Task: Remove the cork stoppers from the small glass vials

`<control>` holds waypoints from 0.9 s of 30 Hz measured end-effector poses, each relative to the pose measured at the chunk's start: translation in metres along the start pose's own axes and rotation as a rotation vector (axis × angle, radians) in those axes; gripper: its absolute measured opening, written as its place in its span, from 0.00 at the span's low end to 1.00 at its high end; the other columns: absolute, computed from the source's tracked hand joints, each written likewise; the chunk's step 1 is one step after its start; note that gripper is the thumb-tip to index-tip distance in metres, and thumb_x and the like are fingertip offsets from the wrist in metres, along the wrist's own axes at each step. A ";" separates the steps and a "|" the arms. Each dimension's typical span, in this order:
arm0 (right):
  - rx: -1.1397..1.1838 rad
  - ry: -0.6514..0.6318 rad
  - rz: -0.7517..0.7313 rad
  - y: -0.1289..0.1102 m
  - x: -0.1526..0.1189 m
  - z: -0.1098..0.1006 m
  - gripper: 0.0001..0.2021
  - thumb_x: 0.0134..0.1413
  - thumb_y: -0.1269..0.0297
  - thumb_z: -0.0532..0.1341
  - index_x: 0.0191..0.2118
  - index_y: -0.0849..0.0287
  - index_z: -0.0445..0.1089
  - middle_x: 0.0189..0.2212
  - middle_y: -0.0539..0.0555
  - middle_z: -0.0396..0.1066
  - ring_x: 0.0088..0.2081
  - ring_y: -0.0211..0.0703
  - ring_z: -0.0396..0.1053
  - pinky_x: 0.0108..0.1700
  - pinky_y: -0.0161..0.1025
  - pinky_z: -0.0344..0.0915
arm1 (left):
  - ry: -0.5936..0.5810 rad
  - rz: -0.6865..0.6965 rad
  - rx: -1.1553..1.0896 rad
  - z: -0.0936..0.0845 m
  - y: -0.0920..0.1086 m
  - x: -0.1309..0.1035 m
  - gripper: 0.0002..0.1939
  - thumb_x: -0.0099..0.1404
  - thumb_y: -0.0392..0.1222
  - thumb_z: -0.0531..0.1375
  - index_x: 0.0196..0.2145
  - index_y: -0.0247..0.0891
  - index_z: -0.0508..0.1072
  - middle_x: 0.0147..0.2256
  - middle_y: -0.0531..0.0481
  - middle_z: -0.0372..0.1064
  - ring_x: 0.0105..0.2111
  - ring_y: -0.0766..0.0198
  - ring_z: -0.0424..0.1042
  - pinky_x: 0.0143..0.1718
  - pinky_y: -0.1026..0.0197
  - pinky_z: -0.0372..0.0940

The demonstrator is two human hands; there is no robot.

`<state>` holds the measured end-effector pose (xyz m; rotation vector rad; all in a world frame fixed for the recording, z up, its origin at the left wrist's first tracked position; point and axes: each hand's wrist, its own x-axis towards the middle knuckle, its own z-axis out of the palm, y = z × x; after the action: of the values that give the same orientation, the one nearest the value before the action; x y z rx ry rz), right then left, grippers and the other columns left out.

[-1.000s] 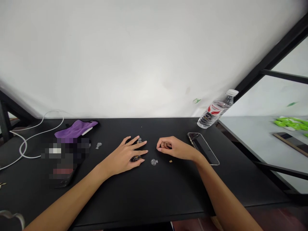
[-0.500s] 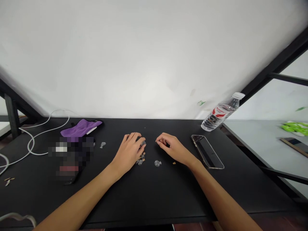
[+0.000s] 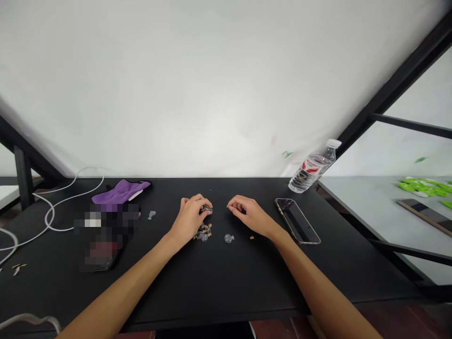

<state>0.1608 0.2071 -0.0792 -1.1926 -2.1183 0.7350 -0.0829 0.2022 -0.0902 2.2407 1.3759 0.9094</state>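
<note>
In the head view, the left hand (image 3: 189, 217) is pinching a tiny clear glass vial (image 3: 207, 209) at its curled fingertips, above a small cluster of similar clear vials with brownish stoppers (image 3: 204, 231). The right hand (image 3: 249, 214) is curling loosely closed, its fingers gripping nothing visible, near a lone round clear vial (image 3: 228, 238).

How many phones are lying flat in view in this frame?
2. One phone lies on the black table beside the right hand; a second phone lies on the grey table at far right. The blurred patch may hide more.
</note>
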 end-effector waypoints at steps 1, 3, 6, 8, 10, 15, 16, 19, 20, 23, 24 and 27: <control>0.016 -0.003 0.004 -0.002 0.000 0.000 0.10 0.67 0.59 0.58 0.39 0.57 0.73 0.31 0.50 0.68 0.31 0.40 0.62 0.36 0.38 0.61 | 0.026 -0.014 -0.044 -0.001 0.002 0.000 0.04 0.68 0.34 0.64 0.36 0.41 0.78 0.37 0.53 0.73 0.37 0.61 0.72 0.52 0.49 0.59; 0.060 -0.017 0.011 -0.006 -0.001 0.000 0.11 0.67 0.57 0.59 0.39 0.58 0.73 0.31 0.50 0.68 0.31 0.40 0.61 0.35 0.37 0.60 | 0.087 -0.034 -0.173 -0.003 0.008 -0.001 0.03 0.67 0.34 0.65 0.35 0.41 0.78 0.36 0.52 0.73 0.36 0.61 0.72 0.50 0.50 0.62; 0.146 -0.077 0.023 -0.016 -0.002 0.001 0.13 0.67 0.54 0.60 0.41 0.58 0.74 0.30 0.49 0.67 0.30 0.39 0.60 0.34 0.37 0.59 | 0.145 -0.098 -0.473 -0.005 0.021 -0.004 0.03 0.66 0.39 0.67 0.38 0.41 0.78 0.37 0.50 0.75 0.37 0.60 0.74 0.43 0.55 0.67; 0.205 -0.133 0.029 -0.021 -0.003 0.002 0.14 0.67 0.52 0.60 0.42 0.57 0.74 0.30 0.49 0.67 0.31 0.40 0.60 0.35 0.37 0.60 | 0.124 -0.147 -0.698 -0.004 0.028 -0.007 0.07 0.65 0.42 0.68 0.40 0.40 0.78 0.39 0.48 0.77 0.39 0.59 0.76 0.42 0.56 0.70; 0.256 -0.174 0.028 -0.025 -0.004 0.003 0.15 0.68 0.51 0.59 0.41 0.57 0.74 0.31 0.50 0.68 0.32 0.40 0.62 0.38 0.37 0.61 | 0.079 -0.174 -0.870 -0.003 0.032 -0.011 0.09 0.65 0.44 0.68 0.41 0.39 0.77 0.41 0.46 0.78 0.42 0.57 0.78 0.45 0.55 0.73; 0.358 -0.202 0.021 -0.026 -0.004 0.003 0.18 0.70 0.48 0.56 0.36 0.58 0.70 0.32 0.51 0.69 0.35 0.42 0.67 0.42 0.39 0.64 | 0.062 -0.115 -0.828 -0.001 0.033 -0.017 0.09 0.64 0.42 0.68 0.42 0.39 0.77 0.43 0.45 0.78 0.43 0.57 0.77 0.46 0.55 0.73; 0.374 -0.198 0.019 -0.026 -0.004 0.003 0.19 0.70 0.48 0.56 0.35 0.58 0.69 0.31 0.51 0.68 0.35 0.42 0.67 0.42 0.39 0.64 | 0.068 -0.085 -0.768 -0.001 0.033 -0.018 0.08 0.64 0.41 0.68 0.41 0.39 0.77 0.42 0.45 0.77 0.42 0.59 0.76 0.45 0.57 0.72; 0.382 -0.193 0.012 -0.027 -0.004 0.001 0.19 0.70 0.48 0.55 0.33 0.57 0.66 0.29 0.49 0.65 0.33 0.41 0.65 0.41 0.38 0.63 | 0.072 -0.005 -0.648 0.001 0.035 -0.020 0.05 0.65 0.37 0.66 0.40 0.39 0.78 0.40 0.46 0.75 0.37 0.62 0.72 0.40 0.59 0.70; 0.373 -0.200 0.010 -0.027 -0.005 0.000 0.19 0.71 0.48 0.55 0.33 0.57 0.65 0.29 0.49 0.63 0.33 0.41 0.64 0.40 0.37 0.62 | 0.071 0.012 -0.629 0.002 0.036 -0.020 0.05 0.65 0.36 0.65 0.40 0.39 0.78 0.40 0.47 0.74 0.36 0.63 0.71 0.40 0.59 0.69; 0.345 -0.231 0.004 -0.024 -0.005 -0.004 0.18 0.71 0.50 0.55 0.32 0.57 0.62 0.28 0.47 0.60 0.31 0.39 0.61 0.38 0.37 0.60 | 0.082 0.028 -0.590 0.004 0.039 -0.021 0.05 0.64 0.33 0.64 0.38 0.39 0.77 0.38 0.48 0.73 0.36 0.63 0.71 0.41 0.59 0.68; 0.336 -0.227 0.006 -0.022 -0.006 -0.006 0.17 0.70 0.51 0.56 0.32 0.57 0.61 0.28 0.47 0.60 0.31 0.39 0.60 0.38 0.36 0.59 | 0.084 0.027 -0.582 0.004 0.039 -0.022 0.05 0.63 0.33 0.63 0.38 0.39 0.76 0.38 0.48 0.73 0.36 0.62 0.71 0.41 0.59 0.68; 0.272 -0.197 0.034 -0.014 -0.007 -0.017 0.16 0.67 0.52 0.58 0.31 0.56 0.60 0.27 0.46 0.58 0.29 0.38 0.58 0.35 0.36 0.57 | 0.069 0.014 -0.511 0.005 0.036 -0.022 0.05 0.64 0.33 0.63 0.37 0.40 0.76 0.37 0.48 0.73 0.36 0.62 0.71 0.40 0.58 0.68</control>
<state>0.1687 0.1977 -0.0595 -1.0461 -2.0737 1.1565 -0.0626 0.1659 -0.0800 1.8444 1.0068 1.1947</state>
